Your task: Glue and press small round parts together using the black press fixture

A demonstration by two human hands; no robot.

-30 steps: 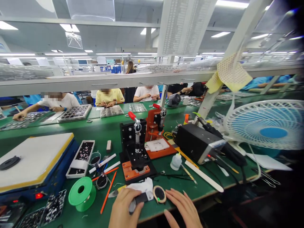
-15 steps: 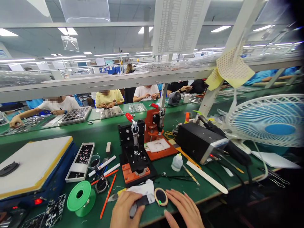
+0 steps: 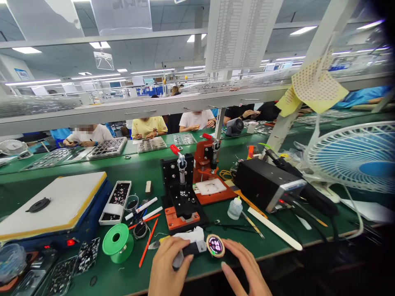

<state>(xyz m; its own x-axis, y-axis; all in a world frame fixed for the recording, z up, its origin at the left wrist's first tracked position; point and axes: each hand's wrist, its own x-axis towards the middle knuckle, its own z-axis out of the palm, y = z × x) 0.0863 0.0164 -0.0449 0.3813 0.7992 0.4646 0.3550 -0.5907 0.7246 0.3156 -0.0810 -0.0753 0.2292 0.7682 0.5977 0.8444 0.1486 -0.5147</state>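
My left hand is closed around a small grey block, beside a dark strip and a crumpled white cloth. Right of the strip, a round watch face with a gold rim shows lit digits and a green glow at its lower edge. My right hand has its fingers apart, with the fingertips at the watch's right side; whether they touch it is unclear. Behind the cloth stands a black toggle-clamp press with an orange base.
Left are a green spool, a white parts tray and a blue machine. An orange press, a bottle, a black box and a fan stand right. People work across the bench.
The watch face was dark and now shows lit digits. The camera view has shifted, so the bench appears further right. My hands keep nearly the same pose.
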